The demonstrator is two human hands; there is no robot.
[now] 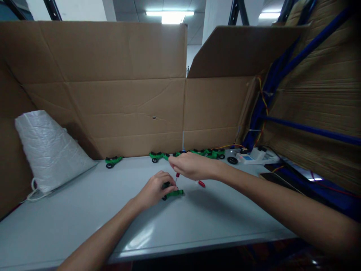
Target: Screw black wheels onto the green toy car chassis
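Observation:
My left hand (pixel 156 190) rests on the grey table (pixel 84 210), fingers closed on a small green toy car (pixel 173 193) with black wheels. My right hand (pixel 191 165) hovers just above it, fingers closed round a small screwdriver (pixel 177 176) with a red handle, its tip pointing down at the green car. A second red-handled tool (pixel 201 183) lies on the table just right of the car.
Several more green toy cars (pixel 203 153) line the back edge, with one apart at the left (pixel 113 161). A white woven sack (pixel 47 150) leans at the left. Cardboard walls (pixel 113 94) enclose the table. A white device with wires (pixel 254 156) and blue racking (pixel 296 124) stand at the right.

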